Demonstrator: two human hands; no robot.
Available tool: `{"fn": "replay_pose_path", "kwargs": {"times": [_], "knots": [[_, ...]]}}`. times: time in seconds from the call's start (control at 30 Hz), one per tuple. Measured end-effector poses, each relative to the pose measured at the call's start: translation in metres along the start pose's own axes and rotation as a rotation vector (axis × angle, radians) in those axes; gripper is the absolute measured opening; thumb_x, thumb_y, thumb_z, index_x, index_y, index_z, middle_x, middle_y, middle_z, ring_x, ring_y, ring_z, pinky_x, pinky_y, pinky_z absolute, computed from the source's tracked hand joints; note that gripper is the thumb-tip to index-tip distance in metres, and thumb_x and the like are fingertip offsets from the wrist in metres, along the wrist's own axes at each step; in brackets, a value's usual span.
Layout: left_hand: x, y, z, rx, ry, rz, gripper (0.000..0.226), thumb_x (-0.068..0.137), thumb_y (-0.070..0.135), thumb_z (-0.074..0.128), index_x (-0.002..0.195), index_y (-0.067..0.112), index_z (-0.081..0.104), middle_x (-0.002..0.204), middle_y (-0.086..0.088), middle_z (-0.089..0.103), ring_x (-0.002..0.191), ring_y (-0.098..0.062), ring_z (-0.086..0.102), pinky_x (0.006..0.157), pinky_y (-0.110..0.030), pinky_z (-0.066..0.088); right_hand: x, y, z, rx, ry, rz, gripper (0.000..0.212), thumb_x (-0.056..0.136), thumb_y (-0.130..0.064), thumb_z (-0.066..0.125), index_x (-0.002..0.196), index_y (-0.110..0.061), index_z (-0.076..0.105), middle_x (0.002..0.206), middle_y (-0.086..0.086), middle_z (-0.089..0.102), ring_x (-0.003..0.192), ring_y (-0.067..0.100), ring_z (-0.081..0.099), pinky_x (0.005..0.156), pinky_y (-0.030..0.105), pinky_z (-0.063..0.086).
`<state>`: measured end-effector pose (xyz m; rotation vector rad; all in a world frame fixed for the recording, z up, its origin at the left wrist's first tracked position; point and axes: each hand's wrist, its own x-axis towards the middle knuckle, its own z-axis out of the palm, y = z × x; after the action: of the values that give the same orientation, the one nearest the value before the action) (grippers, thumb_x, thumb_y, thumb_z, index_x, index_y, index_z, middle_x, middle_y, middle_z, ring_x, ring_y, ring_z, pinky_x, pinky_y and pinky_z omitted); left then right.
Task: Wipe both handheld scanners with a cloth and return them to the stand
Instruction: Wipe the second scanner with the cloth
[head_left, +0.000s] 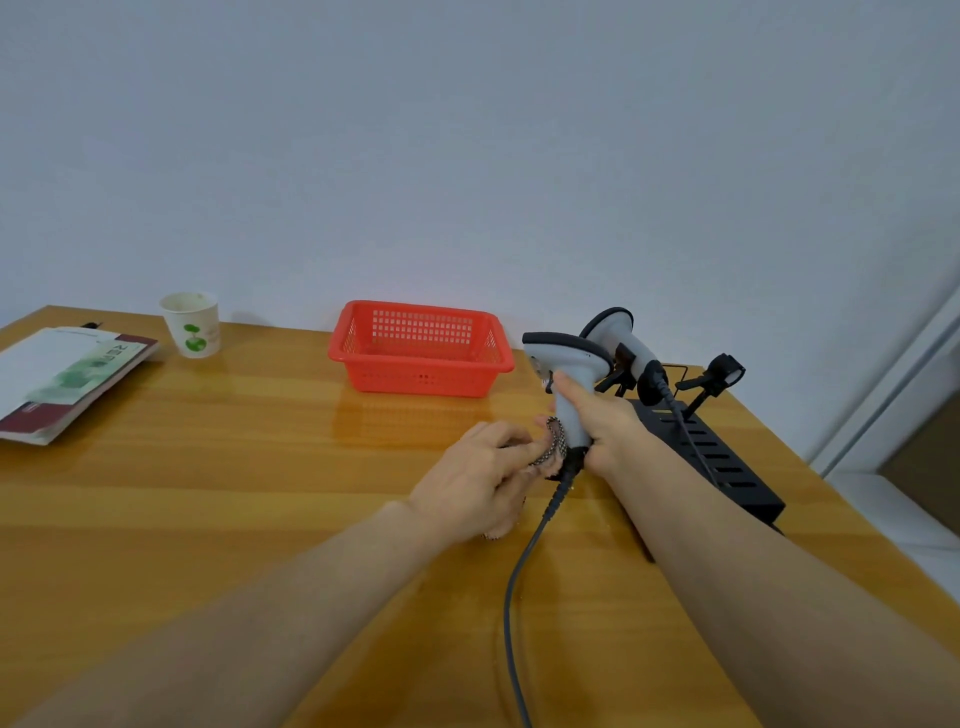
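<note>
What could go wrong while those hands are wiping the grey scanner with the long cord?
The grey cable trails from the held grey handheld scanner across the wooden table between both arms; a forearm might snag it and tug the scanner. The second grey scanner rests on the black stand just behind; the right hand swinging could knock it. The left hand pinches a small patterned cloth that might slip.

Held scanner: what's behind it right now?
Behind the held scanner, gripped by the right hand, the second scanner rests on the black stand. An empty holder stands farther right. The held scanner covers how the second one seats.
</note>
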<state>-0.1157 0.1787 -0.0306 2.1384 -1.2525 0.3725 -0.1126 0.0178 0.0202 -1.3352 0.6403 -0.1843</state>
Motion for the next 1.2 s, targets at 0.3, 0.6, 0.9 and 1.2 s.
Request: {"fn": "replay_pose_path", "kwargs": {"times": [0.3,0.6,0.9,1.2], "knots": [[-0.005,-0.004,0.006,0.022,-0.04,0.05,0.039,0.091,0.026,0.044,0.124,0.017,0.062,0.11,-0.011,0.061,0.092,-0.028,0.058,0.083,-0.027,0.044,0.004,-0.005,0.0,0.002,-0.047,-0.042,0.036,0.078,-0.024,0.075,0.1,-0.003,0.056,0.1,0.015,0.062,0.078,0.03,0.067,0.065,0.042,0.055],[-0.006,0.0,0.009,-0.049,0.086,-0.065,0.048,0.092,0.031,0.036,0.135,0.015,0.051,0.112,-0.009,0.061,0.096,-0.026,0.058,0.08,-0.033,0.049,0.006,-0.002,-0.004,0.034,-0.038,-0.03,0.043,0.078,-0.026,0.074,0.106,0.002,0.058,0.097,0.017,0.064,0.077,0.03,0.068,0.07,0.046,0.056],[-0.016,-0.003,0.013,-0.034,-0.163,-0.282,0.047,0.094,0.024,0.044,0.14,0.016,0.045,0.13,-0.003,0.055,0.119,-0.02,0.049,0.095,-0.025,0.039,0.005,-0.012,-0.004,0.033,-0.064,-0.054,0.051,0.078,-0.028,0.074,0.115,0.0,0.054,0.107,0.016,0.063,0.081,0.029,0.068,0.071,0.041,0.056],[0.047,0.03,-0.034,-0.927,0.138,-0.867,0.012,0.087,0.012,0.047,0.076,0.012,0.052,0.091,-0.009,0.056,0.086,-0.022,0.054,0.082,-0.034,0.046,-0.007,0.003,0.016,-0.041,-0.073,-0.006,0.059,0.075,-0.051,0.07,0.107,-0.002,0.061,0.102,0.018,0.068,0.089,0.032,0.067,0.08,0.044,0.056]]}}
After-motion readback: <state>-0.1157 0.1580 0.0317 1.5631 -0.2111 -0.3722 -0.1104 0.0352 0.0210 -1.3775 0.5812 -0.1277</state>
